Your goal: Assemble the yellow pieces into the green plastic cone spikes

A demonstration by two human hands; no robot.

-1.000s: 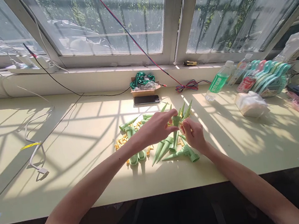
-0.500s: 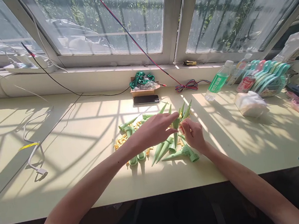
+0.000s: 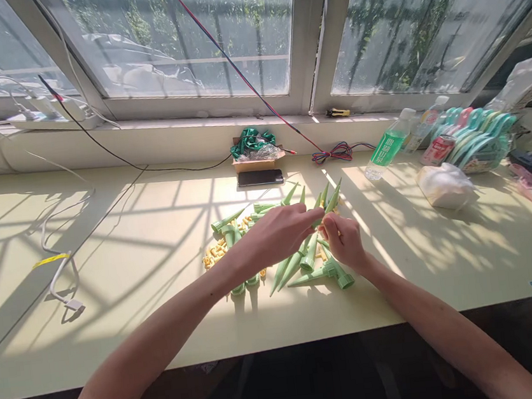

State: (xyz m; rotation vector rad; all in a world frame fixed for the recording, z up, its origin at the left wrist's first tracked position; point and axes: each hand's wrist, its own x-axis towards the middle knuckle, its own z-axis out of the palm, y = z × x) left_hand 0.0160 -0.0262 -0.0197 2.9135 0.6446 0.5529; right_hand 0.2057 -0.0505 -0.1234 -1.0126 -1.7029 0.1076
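Observation:
Several green cone-shaped plastic spikes [image 3: 320,274] lie in a heap on the pale table [image 3: 156,250], with several small yellow parts [image 3: 213,253] scattered at the heap's left. My left hand [image 3: 277,233] reaches across the heap, its fingers pinched on a green spike [image 3: 328,202] that points up and to the right. My right hand [image 3: 345,242] is closed right beside it, fingertips touching the same spot; what it pinches is too small to make out.
A black phone [image 3: 260,178] and a small box of green bits [image 3: 253,149] lie behind the heap. Bottles [image 3: 387,145], a white bag [image 3: 444,185] and teal items [image 3: 477,137] stand at the right. White cables [image 3: 62,261] run at the left.
My left hand has lowered slightly and its fingers have closed tighter around the spike. My right hand has stayed in place against it.

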